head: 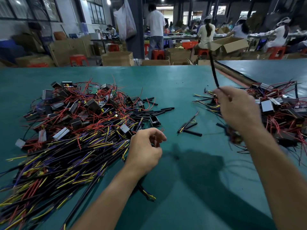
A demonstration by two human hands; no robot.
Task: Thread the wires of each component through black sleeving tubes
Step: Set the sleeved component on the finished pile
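Sleeving tube [214,72] pinched in raised right hand [239,110]; left hand [146,146] curled, grip unclear

Matt black sleeving tubes [155,112] on a smooth, slightly glossy green table [174,83].

Overall we get even, fairly bright indoor light, no harsh hotspots on the work area. The ceiling lamps [108,1] at the top edge clip to white; windows [96,12] on the left wall add daylight. The teal surface [174,83] shows a soft pale sheen mid-frame. We see broad, soft-edged shadows [199,165] of the arms on it, lying between the forearms. Motion blur: the right hand [239,110], the black tube [214,72] it holds up, and the component [235,137] under that wrist. The left hand [146,146] is sharp. Wide-angle stretch: forearms balloon at the bottom, verticals lean near the side edges. Background workers [156,20] look soft, slightly smeared.
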